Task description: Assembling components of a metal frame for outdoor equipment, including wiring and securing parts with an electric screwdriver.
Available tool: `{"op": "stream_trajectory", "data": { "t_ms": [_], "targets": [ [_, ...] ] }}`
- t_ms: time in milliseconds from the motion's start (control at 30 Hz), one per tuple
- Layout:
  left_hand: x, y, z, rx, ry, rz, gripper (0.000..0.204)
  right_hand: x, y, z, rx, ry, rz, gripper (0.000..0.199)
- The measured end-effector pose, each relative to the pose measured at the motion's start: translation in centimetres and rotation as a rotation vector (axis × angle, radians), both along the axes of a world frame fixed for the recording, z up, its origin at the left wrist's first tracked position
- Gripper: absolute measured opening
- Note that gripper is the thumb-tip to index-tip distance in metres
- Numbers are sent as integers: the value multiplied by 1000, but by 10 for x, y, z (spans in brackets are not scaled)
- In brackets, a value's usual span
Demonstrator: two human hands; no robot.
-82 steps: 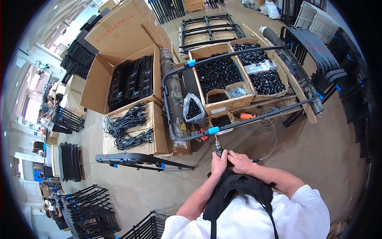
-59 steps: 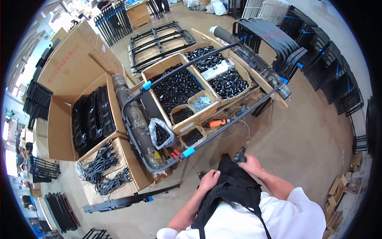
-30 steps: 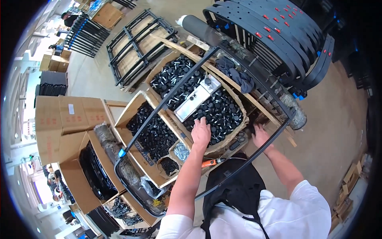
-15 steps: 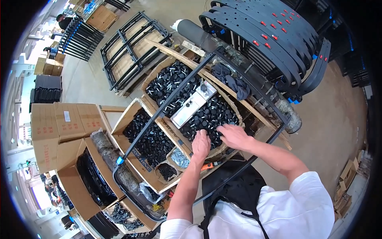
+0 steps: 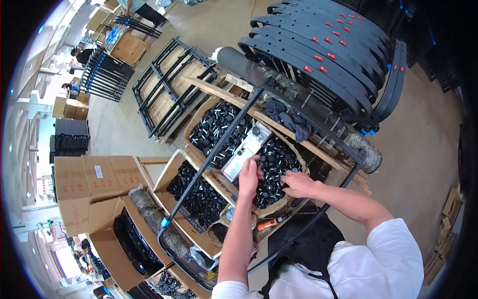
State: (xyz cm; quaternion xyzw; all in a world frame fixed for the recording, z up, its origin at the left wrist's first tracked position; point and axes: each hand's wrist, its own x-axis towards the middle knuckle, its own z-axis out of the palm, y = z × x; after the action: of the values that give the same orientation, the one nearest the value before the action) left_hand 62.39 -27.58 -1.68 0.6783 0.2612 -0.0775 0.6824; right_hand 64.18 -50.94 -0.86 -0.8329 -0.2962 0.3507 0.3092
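Inside the cardboard box's rim, both hands dig into black knobs: left hand fingers curl beside the metal tray; right hand grasps knobs.

Both hands, left and right, in cardboard box of black knobs, beside grey tray

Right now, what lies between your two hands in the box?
In the head view, only small black parts lie between the left hand and the right hand.
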Motion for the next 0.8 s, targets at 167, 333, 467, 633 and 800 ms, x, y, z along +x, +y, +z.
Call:
{"op": "stream_trajectory", "data": {
  "t_ms": [167,333,467,633,800],
  "targets": [
    [117,-3,46,327,-200,-171,37,-8,-57,38,270,0,-294,28],
    [218,-5,55,807,-433,-133,37,-20,-101,88,328,37,-447,27],
    [252,-9,35,785,-433,-180,40,-38,-129,98,325,74,-574,27],
    [258,-13,20,631,-450,-179,41,-51,-154,99,311,75,-694,26],
    [254,-15,18,667,-575,-267,35,-53,-159,97,312,-1,-755,25]
  ]
}}
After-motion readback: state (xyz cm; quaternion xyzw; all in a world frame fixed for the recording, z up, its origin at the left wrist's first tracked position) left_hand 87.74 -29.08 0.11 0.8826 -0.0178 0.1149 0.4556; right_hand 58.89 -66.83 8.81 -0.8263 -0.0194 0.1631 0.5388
